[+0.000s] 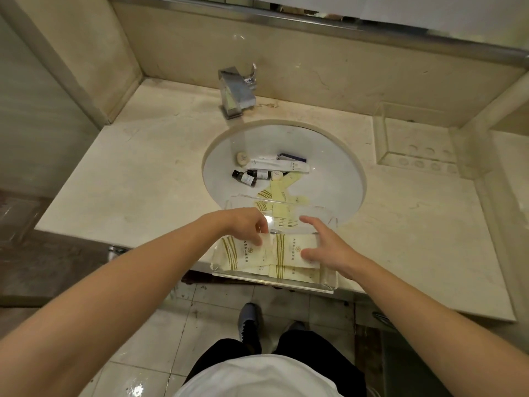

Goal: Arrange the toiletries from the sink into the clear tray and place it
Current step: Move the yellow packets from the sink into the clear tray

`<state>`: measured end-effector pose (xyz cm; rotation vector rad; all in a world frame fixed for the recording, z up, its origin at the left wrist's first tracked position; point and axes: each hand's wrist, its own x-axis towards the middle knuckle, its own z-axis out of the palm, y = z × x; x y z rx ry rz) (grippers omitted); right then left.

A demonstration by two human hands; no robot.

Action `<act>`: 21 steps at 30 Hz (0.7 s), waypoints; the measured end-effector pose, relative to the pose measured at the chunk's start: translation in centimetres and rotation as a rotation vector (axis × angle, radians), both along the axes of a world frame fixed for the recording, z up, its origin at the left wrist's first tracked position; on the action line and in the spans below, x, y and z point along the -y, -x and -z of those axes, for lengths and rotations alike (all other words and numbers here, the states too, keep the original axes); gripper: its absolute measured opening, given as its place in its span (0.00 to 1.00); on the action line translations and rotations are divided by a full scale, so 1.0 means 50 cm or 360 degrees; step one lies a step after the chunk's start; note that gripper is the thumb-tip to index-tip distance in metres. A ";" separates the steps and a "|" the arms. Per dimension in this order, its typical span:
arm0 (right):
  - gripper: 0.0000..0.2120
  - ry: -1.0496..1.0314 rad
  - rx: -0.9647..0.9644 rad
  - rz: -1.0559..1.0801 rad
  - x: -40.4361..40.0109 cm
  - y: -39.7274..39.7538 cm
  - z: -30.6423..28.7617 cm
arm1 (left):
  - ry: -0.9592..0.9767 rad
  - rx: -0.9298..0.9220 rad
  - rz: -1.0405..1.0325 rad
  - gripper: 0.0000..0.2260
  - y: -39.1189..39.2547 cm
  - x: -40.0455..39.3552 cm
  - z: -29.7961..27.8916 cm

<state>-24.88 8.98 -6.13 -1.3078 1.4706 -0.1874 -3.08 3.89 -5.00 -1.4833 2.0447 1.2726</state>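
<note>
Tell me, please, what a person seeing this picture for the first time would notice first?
Two bare hands, left hand and right hand, press cream packets into a clear tray at the counter's near edge. Behind it, the white sink holds small bottles, a tube and more packets.

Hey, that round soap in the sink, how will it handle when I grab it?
The soap is a small disc, so probably light and stiff. It lies on the sloping sink wall, so a nudge may slide it downhill. Its wrapper looks smooth, perhaps slippery.
</note>
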 end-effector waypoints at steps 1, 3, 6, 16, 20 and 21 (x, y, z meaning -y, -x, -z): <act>0.30 0.0067 -0.0112 -0.0132 -0.003 -0.002 0.002 | 0.0011 0.0019 0.0037 0.14 -0.002 -0.002 0.003; 0.21 0.0265 -0.0393 -0.0351 -0.004 -0.006 0.008 | 0.0046 0.0062 0.0113 0.15 -0.007 -0.005 0.006; 0.17 0.0457 -0.0726 -0.0539 -0.005 -0.016 0.012 | 0.0101 0.0077 0.0187 0.16 -0.013 -0.010 0.007; 0.25 0.0762 -0.1026 -0.0876 -0.009 -0.032 0.015 | 0.0261 0.0124 0.0230 0.14 -0.028 -0.025 0.032; 0.26 0.0754 -0.1008 -0.0888 -0.006 -0.031 0.025 | 0.0361 0.0154 0.0301 0.12 -0.027 -0.031 0.033; 0.26 0.0751 -0.0990 -0.0880 -0.004 -0.030 0.027 | 0.0365 0.0157 0.0312 0.12 -0.027 -0.030 0.033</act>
